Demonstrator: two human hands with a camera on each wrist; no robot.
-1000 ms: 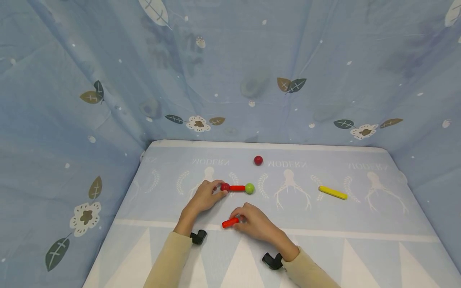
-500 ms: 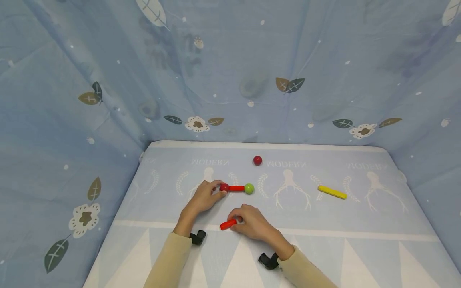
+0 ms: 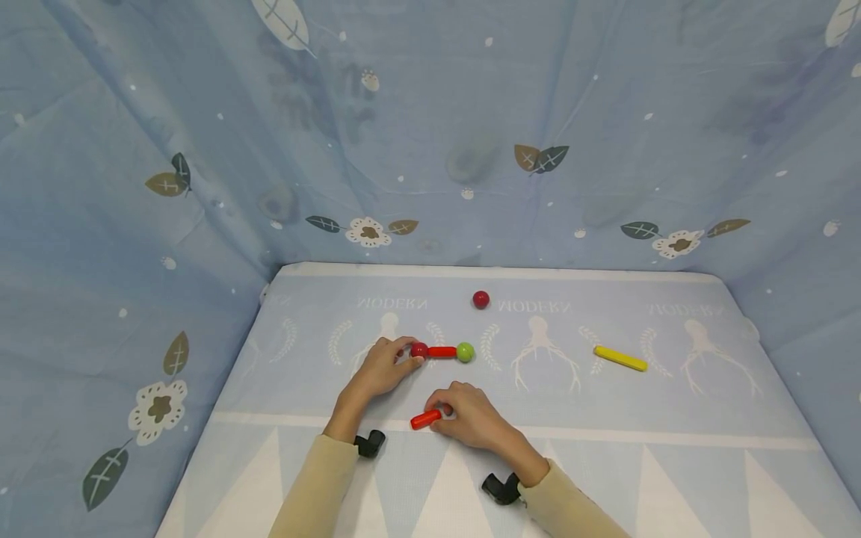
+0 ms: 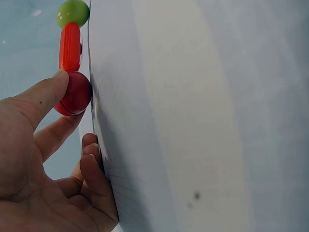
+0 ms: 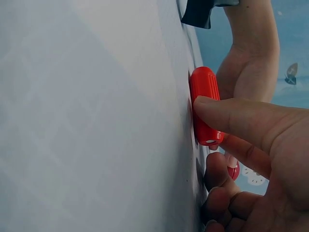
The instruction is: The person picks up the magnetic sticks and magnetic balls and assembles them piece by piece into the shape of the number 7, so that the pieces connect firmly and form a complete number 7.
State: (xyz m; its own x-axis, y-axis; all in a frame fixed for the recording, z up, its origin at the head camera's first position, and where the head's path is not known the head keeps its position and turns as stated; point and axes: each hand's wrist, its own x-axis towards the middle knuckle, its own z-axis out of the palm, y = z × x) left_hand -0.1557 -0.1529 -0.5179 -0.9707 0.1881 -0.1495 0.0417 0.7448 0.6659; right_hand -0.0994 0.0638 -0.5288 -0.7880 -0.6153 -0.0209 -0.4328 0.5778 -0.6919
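My left hand [image 3: 385,366] pinches a dark red ball [image 3: 419,350] between thumb and finger. From that ball a short red rod [image 3: 442,352] runs right to a light green ball [image 3: 465,352], the three in one line on the table. In the left wrist view the thumb presses the red ball [image 4: 78,94] where it meets the rod [image 4: 70,46]. Nearer the front, my right hand [image 3: 471,415] holds a second red rod [image 3: 425,420] by its right end. This ribbed rod [image 5: 205,82] lies against the tabletop in the right wrist view, a small hole in its end.
Another dark red ball [image 3: 480,300] sits farther back. A yellow rod [image 3: 620,359] lies on the right of the patterned table cover [image 3: 565,471]. Blue printed cloth [image 3: 430,134] hangs behind and at the sides. A black wrist piece [image 3: 501,489] sticks out from the right wrist.
The right hand has shifted slightly left and toward the front with its red rod, then stayed almost still. The left hand keeps its grip on the red ball without visible movement.
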